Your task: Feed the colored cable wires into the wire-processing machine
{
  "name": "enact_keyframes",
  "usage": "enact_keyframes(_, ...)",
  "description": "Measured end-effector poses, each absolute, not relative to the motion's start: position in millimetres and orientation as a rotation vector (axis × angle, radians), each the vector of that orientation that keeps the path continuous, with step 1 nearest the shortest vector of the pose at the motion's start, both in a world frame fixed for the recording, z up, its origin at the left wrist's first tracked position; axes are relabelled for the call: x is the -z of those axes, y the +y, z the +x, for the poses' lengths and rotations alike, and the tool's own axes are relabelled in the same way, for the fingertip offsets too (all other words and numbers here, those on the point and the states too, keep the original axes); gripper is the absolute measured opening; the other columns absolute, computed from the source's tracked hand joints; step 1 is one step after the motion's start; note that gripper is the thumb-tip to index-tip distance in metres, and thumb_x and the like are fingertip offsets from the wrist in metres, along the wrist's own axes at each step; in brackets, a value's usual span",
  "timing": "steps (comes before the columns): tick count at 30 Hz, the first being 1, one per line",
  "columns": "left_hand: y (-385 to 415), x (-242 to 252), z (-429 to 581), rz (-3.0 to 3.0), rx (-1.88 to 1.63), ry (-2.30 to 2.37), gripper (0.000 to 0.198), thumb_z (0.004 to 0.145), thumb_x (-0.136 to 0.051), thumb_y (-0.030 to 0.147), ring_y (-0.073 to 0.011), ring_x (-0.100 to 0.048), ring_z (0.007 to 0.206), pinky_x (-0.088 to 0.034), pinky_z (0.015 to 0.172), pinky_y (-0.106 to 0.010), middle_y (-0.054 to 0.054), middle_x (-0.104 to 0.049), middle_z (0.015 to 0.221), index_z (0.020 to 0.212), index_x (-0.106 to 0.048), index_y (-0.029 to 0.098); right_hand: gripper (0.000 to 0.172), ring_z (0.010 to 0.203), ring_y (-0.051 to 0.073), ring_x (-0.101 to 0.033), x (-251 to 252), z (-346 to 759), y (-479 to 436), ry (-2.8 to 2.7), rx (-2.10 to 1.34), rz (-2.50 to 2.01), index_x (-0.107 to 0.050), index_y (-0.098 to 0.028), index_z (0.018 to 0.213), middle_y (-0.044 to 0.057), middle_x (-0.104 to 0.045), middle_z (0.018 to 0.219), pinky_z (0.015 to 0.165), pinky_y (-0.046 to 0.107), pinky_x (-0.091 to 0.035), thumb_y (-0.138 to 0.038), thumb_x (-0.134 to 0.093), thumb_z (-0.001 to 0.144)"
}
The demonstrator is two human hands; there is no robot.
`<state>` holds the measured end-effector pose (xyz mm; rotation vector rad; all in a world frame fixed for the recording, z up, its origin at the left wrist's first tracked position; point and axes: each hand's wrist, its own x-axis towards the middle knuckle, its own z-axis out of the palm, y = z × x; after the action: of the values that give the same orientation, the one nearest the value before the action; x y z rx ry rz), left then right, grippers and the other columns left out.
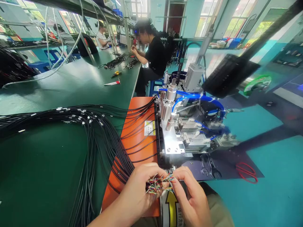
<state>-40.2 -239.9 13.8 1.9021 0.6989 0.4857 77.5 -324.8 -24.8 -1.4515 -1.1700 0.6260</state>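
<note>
— Where are the hands?

— The left hand (139, 189) and the right hand (189, 198) meet at the near edge of the orange mat (139, 126), just in front of the machine (180, 132). Each grip is pinched narrow on the wires (159, 184), whose thin coloured ends fan out between the fingertips.

— And the cables?

— The black cables (99, 138) run from the hands in a thick bundle leftward across the green surface (47, 176), and some loop over the mat. They seem to end in the one bunch the hands hold.

— How far along does it look?

— Early with this bunch, by the look of it. The ends are free of the black sheath and spread out, but none appears to sit in the machine. Its front is blurred, so a wire already fed in cannot be ruled out. No separate finished pile shows.

— Anything else near?

— Red scissors (246, 171) and wrenches (210, 168) lie untouched to the right of the hands. Another person (153, 53) works farther along.
</note>
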Motion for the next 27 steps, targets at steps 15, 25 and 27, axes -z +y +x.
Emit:
enact_keyframes(15,-226.1,9.4,-45.1,2.405,-0.239,0.746,0.036,0.051,-0.035,-0.003,-0.0132,-0.047,0.057,-0.029,0.050,-0.021,0.003,-0.052,0.066,0.076,-0.046,0.020,0.020,0.072,0.015,-0.039,80.2,125.3,-306.0,-1.474,-0.261,-1.427,-0.040,-0.019,0.081,0.001,-0.040,0.077,0.063,0.029,-0.034,-0.002,-0.031,0.085)
enact_keyframes(25,-221.6,13.3,-36.0,2.987,-0.260,0.430,0.030,0.082,-0.037,0.003,-0.0141,-0.053,0.052,-0.040,0.050,-0.023,0.000,-0.059,0.065,0.103,-0.053,0.017,0.021,0.073,0.015,-0.041,90.8,126.4,-307.5,-1.487,-0.267,-1.446,-0.043,-0.019,0.086,0.001,-0.042,0.078,0.063,0.029,-0.035,0.001,-0.036,0.083)
enact_keyframes(27,-221.0,9.5,-33.0,3.003,-0.172,0.425,0.034,0.082,-0.038,0.003,-0.0142,-0.055,0.053,-0.041,0.051,-0.024,0.000,-0.060,0.066,0.109,-0.052,0.018,0.020,0.073,0.015,-0.042,87.1,126.2,-308.1,-1.456,-0.327,-1.474,-0.043,-0.019,0.083,0.001,-0.043,0.076,0.064,0.028,-0.036,-0.001,-0.035,0.085)
